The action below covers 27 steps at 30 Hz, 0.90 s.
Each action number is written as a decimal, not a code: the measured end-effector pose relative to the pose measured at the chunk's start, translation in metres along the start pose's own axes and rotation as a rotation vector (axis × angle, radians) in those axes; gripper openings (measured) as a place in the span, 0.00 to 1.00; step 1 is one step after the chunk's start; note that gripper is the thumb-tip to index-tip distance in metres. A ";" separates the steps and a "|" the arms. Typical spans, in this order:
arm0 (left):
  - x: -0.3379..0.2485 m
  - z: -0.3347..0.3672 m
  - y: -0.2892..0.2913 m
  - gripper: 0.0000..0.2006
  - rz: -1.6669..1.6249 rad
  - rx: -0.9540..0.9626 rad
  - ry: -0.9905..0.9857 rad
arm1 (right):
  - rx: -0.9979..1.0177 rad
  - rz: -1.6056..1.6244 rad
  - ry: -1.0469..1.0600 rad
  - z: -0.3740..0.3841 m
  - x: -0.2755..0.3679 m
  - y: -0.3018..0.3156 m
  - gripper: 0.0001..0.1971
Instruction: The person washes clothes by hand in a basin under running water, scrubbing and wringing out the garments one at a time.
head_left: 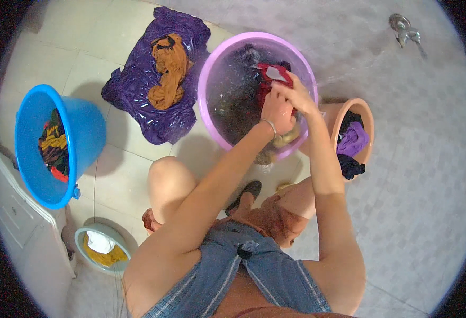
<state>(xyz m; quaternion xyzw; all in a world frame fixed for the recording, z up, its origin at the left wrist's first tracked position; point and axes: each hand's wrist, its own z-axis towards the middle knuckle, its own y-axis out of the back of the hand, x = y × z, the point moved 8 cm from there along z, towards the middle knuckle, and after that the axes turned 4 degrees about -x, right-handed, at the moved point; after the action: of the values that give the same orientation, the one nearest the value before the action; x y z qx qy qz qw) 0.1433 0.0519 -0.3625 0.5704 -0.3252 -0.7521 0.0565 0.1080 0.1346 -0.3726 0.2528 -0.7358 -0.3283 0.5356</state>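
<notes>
Over the pink tub (pixel 204 106), my left hand (pixel 278 112), with a thin bracelet at its wrist, is closed on a wet dark red cloth (pixel 267 91). My right hand (pixel 298 96) grips the same cloth just to the right, its fingers close against the left hand. A pale grey-white patch shows on the cloth's far end. Dark water with dark fabric (pixel 233 85) fills the tub beneath. A yellowish piece (pixel 286 139) lies by the near right rim below my hands; its kind is unclear.
Left of the tub, a purple garment (pixel 132 100) lies spread on the tiles with an orange-brown cloth (pixel 172 69) on it. A blue bucket (pixel 87 127), a grey-green basin (pixel 87 254) and a peach bucket (pixel 370 119) hold clothes. A metal tap (pixel 402 32) is on the wall.
</notes>
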 end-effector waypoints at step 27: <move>0.114 0.019 -0.004 0.30 0.529 0.659 0.216 | -0.001 -0.378 0.031 -0.019 -0.108 -0.018 0.23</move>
<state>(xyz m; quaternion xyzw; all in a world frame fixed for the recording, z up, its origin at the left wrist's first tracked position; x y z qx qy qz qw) 0.0888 0.0109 -0.4559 0.5304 -0.6752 -0.5036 0.0960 0.1587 0.1965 -0.4494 0.3914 -0.6667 -0.4194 0.4758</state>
